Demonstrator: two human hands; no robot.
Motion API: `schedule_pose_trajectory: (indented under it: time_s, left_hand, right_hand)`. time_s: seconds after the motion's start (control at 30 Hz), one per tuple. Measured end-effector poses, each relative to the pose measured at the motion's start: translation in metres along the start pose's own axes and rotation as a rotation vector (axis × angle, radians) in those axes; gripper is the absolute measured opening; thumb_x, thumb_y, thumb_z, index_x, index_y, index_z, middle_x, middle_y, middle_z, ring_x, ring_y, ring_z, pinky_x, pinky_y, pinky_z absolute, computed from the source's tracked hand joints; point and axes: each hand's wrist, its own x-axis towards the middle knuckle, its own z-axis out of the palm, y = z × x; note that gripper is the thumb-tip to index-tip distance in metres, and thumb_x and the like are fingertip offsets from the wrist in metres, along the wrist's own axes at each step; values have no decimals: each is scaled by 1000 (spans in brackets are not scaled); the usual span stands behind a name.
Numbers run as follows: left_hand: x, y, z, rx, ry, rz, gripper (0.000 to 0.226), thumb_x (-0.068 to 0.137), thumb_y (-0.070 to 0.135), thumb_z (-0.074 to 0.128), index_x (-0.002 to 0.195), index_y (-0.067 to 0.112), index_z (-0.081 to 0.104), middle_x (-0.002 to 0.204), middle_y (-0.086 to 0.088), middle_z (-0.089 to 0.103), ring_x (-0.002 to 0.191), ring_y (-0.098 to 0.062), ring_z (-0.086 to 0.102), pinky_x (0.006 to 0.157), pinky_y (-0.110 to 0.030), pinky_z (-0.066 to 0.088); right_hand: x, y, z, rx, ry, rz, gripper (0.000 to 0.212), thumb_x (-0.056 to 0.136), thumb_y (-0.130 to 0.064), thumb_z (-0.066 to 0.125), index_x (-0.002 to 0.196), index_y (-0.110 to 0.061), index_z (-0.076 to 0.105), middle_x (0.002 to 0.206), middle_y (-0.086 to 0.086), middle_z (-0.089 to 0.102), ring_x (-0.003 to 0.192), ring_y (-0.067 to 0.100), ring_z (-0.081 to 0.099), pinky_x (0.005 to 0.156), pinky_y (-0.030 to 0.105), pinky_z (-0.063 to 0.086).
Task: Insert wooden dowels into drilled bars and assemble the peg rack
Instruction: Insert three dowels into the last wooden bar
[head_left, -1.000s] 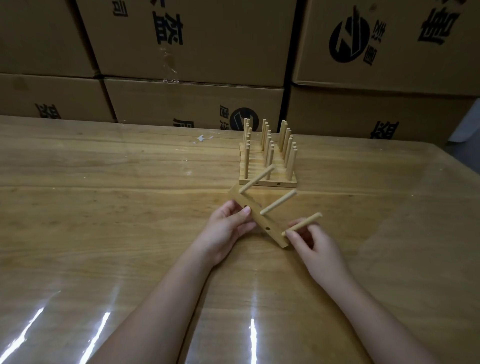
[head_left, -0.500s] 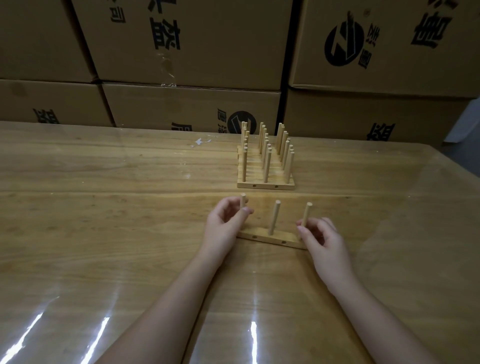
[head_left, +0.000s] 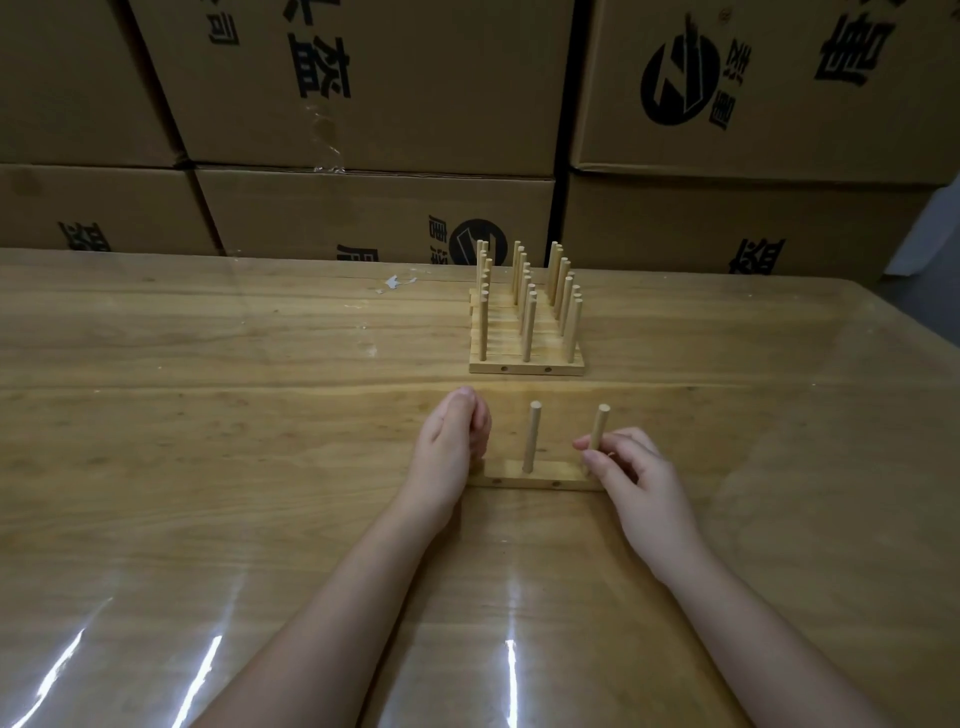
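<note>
Cartons (head_left: 363, 93) behind peg rack (head_left: 525, 369)

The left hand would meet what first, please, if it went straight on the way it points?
The left hand would probably reach the peg rack first, at its front edge; depth is unclear.

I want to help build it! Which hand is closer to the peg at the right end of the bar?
Right. The right hand pinches that peg; the left hand sits at the other end of the bar.
</note>
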Motion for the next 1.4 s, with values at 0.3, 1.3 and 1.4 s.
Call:
schedule_pose_trajectory:
  time_s: [0.3,1.3,1.4]
  left_hand:
    - [4,-2,-3,-57,-45,3,38,85,29,33,49,30,46,50,9,37,47,-7,29,44,-18,28]
    - [-13,26,17,993,109,444,17,85,38,65,99,30,71,95,16,69,98,0,45,86,-26,19]
    - [-11,26,15,974,107,434,17,84,37,67,99,30,72,94,17,69,95,3,41,87,-27,19]
  right_hand:
    - [0,0,1,-21,2,9,13,92,-20,56,97,-23,68,94,-4,57,81,1,54,69,5,39]
    - [2,4,0,6,46,72,11,82,-19,68,93,-17,66,93,-3,67,89,7,61,74,15,44]
    - [3,5,-1,-23,71,69,10,81,-20,70,90,-17,66,91,-3,67,87,7,60,72,15,43]
